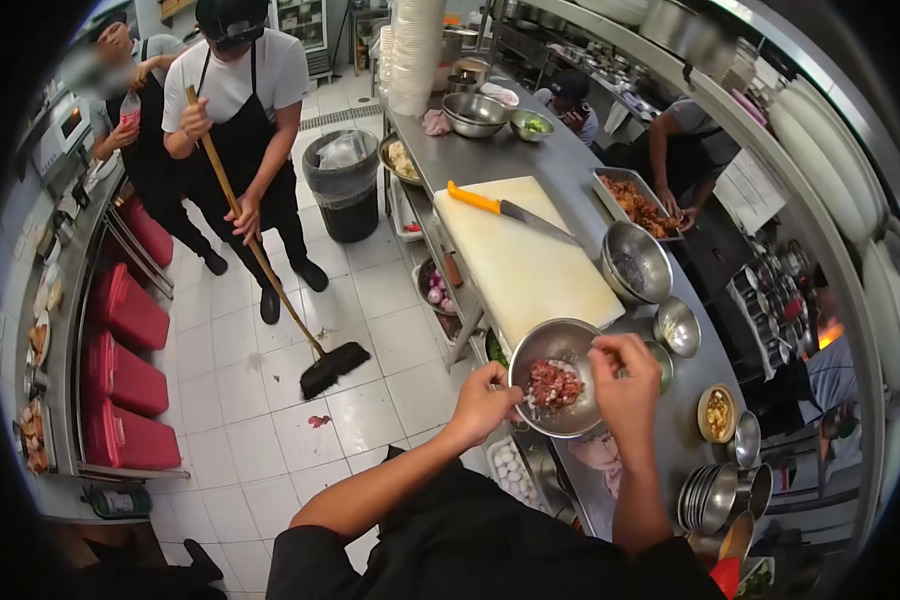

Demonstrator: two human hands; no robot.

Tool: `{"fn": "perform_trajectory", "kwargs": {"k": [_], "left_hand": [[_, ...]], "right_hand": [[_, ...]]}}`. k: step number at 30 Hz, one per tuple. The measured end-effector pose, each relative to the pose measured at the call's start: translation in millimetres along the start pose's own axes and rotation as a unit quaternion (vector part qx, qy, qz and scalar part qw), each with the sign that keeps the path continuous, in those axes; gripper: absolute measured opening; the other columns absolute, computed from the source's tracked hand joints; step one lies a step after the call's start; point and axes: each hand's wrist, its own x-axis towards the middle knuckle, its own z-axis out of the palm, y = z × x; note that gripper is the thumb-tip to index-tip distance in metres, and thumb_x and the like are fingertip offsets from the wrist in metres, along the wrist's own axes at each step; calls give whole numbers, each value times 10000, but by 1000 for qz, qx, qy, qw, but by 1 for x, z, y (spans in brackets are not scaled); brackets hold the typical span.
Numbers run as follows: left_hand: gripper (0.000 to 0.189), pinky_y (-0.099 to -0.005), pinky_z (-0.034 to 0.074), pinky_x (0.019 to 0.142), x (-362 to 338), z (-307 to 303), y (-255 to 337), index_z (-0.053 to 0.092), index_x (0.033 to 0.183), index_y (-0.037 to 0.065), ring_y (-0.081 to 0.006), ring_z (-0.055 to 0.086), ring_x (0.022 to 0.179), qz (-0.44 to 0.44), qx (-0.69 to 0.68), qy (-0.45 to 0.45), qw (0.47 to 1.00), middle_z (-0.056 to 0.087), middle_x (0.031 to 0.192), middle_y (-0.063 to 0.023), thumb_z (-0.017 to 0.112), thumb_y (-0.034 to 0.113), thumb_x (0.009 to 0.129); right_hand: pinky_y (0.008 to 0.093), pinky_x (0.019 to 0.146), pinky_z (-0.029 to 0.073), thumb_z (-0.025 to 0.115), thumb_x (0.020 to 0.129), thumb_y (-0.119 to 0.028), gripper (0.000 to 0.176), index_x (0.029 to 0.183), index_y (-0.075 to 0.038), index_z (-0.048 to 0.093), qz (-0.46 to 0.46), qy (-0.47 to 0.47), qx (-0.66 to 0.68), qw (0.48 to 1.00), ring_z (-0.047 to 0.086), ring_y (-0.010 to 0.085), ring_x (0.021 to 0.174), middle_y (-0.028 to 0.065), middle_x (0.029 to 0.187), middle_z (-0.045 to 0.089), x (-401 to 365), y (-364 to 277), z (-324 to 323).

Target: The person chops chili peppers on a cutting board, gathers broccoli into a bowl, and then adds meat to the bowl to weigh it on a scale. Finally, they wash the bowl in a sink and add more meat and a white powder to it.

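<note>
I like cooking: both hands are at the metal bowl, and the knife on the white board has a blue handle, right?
No: the head view shows the knife on the white board has an orange handle. The left hand and right hand are at the metal bowl.

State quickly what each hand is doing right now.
Left hand: closed on the left rim of the metal bowl of chopped meat.
Right hand: fingers curled at the bowl's rim; whether it holds anything cannot be told.

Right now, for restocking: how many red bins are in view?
4 bins, in a row under the left counter: farthest, next, third, nearest. Others may be hidden beneath it.
</note>
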Motion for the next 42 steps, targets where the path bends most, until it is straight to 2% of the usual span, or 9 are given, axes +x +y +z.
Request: {"fn": "perform_trajectory", "kwargs": {"k": [6,13,22,26,28,32,36,40,42], "left_hand": [[148,-285,550,493,49,15,13,495,775,7,-159,605,580,-18,-14,-41,999,543,746,-54,629,-52,754],[169,-303,546,510,147,10,71,493,783,26,-161,596,551,-11,-28,-85,996,544,704,-47,638,-51,745],[160,-337,564,499,425,3,145,457,747,29,-175,580,574,75,-27,7,997,543,712,-83,602,-35,765],[71,-417,619,631,549,14,143,457,884,-26,-266,639,720,34,-11,47,998,585,866,-164,484,-55,826],[176,-399,625,597,593,16,133,514,934,-54,-274,661,769,32,-4,111,993,606,945,-195,594,2,788],[219,-440,632,654,622,8,127,520,978,-87,-310,660,829,26,-39,117,992,611,970,-216,586,-18,781],[197,-438,599,751,634,-13,119,595,987,-126,-282,661,875,-4,-104,-81,991,660,986,-200,571,-54,806],[231,-398,574,746,661,-35,88,619,983,-106,-246,650,884,55,-36,-70,995,663,981,-174,618,112,910],[280,-364,559,700,665,-34,84,629,970,-54,-206,634,816,26,33,39,998,644,926,-123,644,221,917]], "right_hand": [[238,628,469,637,779,53,197,971,18,658,21,-44,-24,999,589,129,685,81,828,621,41,24,-18],[202,636,457,648,834,41,172,1006,25,642,154,118,76,978,543,54,723,26,838,626,68,60,-46],[190,658,431,643,861,18,153,1013,5,645,303,180,45,935,527,39,728,-26,820,588,84,91,13],[190,652,420,641,860,12,176,1035,18,635,349,235,12,907,518,43,721,-24,815,588,81,76,31],[192,639,419,641,860,9,182,1042,19,635,365,255,-22,895,518,43,711,-20,805,592,70,71,34],[194,609,418,646,856,0,190,1046,15,634,399,273,-51,874,519,43,687,-11,789,592,55,57,37],[208,621,444,659,844,-5,189,1031,9,637,424,300,-37,854,542,57,688,5,778,604,41,49,45],[225,665,481,672,836,-12,201,1034,4,643,402,316,-27,859,590,81,724,41,794,642,26,46,50],[225,672,483,674,840,-18,202,1039,3,645,417,329,-16,847,594,86,728,46,803,649,12,41,49]]}}
